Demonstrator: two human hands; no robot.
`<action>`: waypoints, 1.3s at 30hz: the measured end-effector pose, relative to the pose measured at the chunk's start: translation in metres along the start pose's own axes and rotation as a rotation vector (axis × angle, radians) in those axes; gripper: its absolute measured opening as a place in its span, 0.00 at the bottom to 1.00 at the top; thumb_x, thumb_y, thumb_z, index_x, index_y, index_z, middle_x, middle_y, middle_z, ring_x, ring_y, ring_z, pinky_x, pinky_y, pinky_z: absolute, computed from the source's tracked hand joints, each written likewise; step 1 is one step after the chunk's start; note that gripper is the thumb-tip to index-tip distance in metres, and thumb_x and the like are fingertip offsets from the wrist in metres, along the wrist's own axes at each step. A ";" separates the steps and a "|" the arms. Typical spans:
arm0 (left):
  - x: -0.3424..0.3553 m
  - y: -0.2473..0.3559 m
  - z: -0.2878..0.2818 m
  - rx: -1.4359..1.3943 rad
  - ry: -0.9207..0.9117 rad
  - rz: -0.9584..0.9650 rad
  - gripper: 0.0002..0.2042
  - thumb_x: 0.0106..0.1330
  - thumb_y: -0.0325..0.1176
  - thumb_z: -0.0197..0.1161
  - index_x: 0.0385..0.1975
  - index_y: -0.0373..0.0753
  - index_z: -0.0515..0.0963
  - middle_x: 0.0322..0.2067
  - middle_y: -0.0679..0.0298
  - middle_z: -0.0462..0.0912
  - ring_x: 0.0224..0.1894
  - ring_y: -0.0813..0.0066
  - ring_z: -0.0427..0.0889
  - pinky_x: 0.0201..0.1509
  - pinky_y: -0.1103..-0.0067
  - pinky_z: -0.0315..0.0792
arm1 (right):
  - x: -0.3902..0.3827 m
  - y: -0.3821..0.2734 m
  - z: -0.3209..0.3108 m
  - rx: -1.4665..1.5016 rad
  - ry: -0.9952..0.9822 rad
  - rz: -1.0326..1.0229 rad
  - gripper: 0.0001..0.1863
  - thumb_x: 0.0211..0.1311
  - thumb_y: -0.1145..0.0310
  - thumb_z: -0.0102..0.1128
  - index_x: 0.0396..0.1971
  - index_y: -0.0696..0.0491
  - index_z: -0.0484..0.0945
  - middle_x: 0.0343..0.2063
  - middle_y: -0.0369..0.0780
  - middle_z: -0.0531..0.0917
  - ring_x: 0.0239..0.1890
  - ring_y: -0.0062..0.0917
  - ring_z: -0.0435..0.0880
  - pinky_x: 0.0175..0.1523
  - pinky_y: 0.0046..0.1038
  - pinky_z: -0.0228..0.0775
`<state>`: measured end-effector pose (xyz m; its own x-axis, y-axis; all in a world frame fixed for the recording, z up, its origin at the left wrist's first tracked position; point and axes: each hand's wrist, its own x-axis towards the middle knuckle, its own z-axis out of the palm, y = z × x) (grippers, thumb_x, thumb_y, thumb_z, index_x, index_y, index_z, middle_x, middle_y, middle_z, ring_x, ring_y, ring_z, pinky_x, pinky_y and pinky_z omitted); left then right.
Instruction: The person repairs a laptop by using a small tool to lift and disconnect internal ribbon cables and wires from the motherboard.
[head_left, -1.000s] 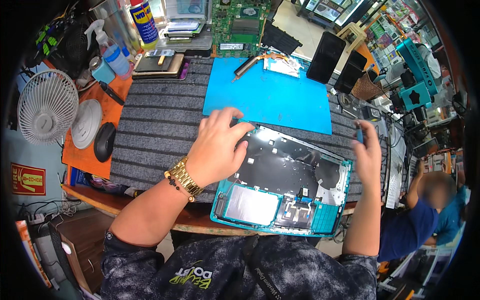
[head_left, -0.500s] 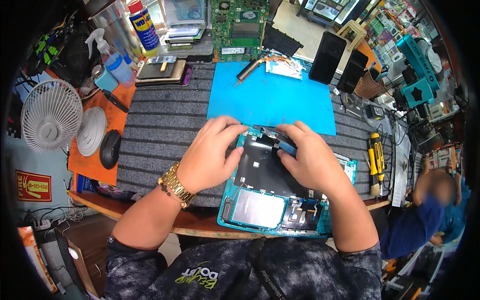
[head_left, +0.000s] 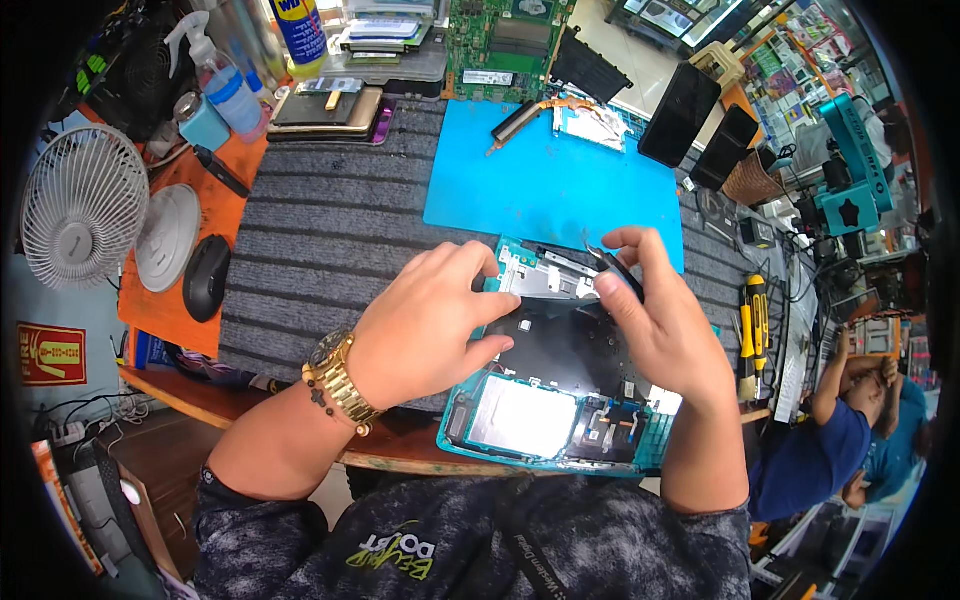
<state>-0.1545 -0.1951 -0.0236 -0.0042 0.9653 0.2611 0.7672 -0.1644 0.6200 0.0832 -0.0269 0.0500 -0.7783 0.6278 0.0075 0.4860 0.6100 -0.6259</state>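
A teal laptop palm-rest shell point(head_left: 455, 432) lies inner side up in front of me, its touchpad's pale back point(head_left: 520, 418) toward me. Black insulating film point(head_left: 560, 335) covers its middle; the film's far edge is folded back, baring silvery metal point(head_left: 553, 280) beneath. My left hand point(head_left: 430, 318) rests over the shell's left edge, thumb and index finger apart, the index fingertip touching the film's far left corner. Above the right side, my right hand point(head_left: 665, 330) grips dark tweezers point(head_left: 612, 264), their tips pointing up and away from the film.
Beyond the shell lies a blue mat point(head_left: 540, 180) with a copper heat pipe point(head_left: 520, 125). A green circuit board point(head_left: 505, 55) stands behind it. Yellow-handled screwdrivers point(head_left: 755, 315) lie on the right; a mouse point(head_left: 207, 278) and fan point(head_left: 80, 215) are left. Other people point(head_left: 830, 425) sit at far right.
The black film's far edge has come up and folded toward me, exposing metal. My right hand has moved right and lifted with the tweezers. The left hand has shifted slightly toward me.
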 end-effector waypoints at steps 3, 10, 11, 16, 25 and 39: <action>-0.001 0.002 0.000 0.027 0.021 0.016 0.19 0.68 0.39 0.86 0.57 0.43 0.96 0.64 0.52 0.85 0.64 0.48 0.85 0.70 0.55 0.80 | 0.004 -0.002 -0.001 0.014 0.009 -0.052 0.17 0.91 0.65 0.67 0.68 0.57 0.80 0.58 0.58 0.86 0.58 0.58 0.90 0.63 0.49 0.84; -0.006 0.002 0.006 0.115 0.058 0.018 0.21 0.69 0.40 0.86 0.60 0.44 0.96 0.77 0.43 0.81 0.67 0.44 0.84 0.76 0.54 0.77 | 0.008 -0.016 0.028 -0.211 -0.109 -0.026 0.17 0.85 0.71 0.70 0.68 0.52 0.85 0.56 0.51 0.86 0.57 0.55 0.90 0.62 0.48 0.84; -0.006 0.002 0.007 0.106 0.070 0.024 0.21 0.69 0.39 0.86 0.60 0.44 0.97 0.77 0.43 0.81 0.67 0.44 0.84 0.76 0.54 0.77 | 0.009 -0.018 0.030 -0.217 -0.093 -0.022 0.17 0.84 0.71 0.72 0.67 0.50 0.87 0.57 0.51 0.86 0.55 0.56 0.91 0.60 0.48 0.84; -0.005 0.001 0.008 0.073 0.076 -0.011 0.21 0.68 0.37 0.85 0.61 0.43 0.95 0.74 0.49 0.84 0.68 0.46 0.85 0.75 0.55 0.77 | 0.006 -0.022 0.024 -0.153 0.061 -0.090 0.16 0.84 0.66 0.72 0.66 0.48 0.88 0.59 0.49 0.87 0.53 0.56 0.94 0.56 0.51 0.87; 0.002 -0.004 0.011 0.040 0.120 -0.060 0.24 0.69 0.34 0.84 0.66 0.42 0.91 0.69 0.55 0.86 0.67 0.50 0.84 0.74 0.58 0.75 | 0.009 -0.003 0.036 -0.107 0.018 -0.140 0.17 0.84 0.67 0.73 0.67 0.48 0.88 0.63 0.51 0.86 0.57 0.57 0.93 0.61 0.49 0.87; 0.000 -0.016 0.015 0.092 0.077 -0.002 0.24 0.68 0.37 0.85 0.64 0.43 0.93 0.79 0.54 0.85 0.69 0.50 0.83 0.75 0.55 0.74 | 0.000 -0.008 0.058 -0.262 -0.013 -0.037 0.17 0.84 0.64 0.72 0.67 0.45 0.90 0.71 0.57 0.84 0.52 0.61 0.96 0.58 0.55 0.91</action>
<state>-0.1575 -0.1899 -0.0448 -0.0530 0.9465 0.3182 0.8225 -0.1393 0.5514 0.0560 -0.0598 0.0095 -0.8020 0.5972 0.0157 0.5417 0.7381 -0.4022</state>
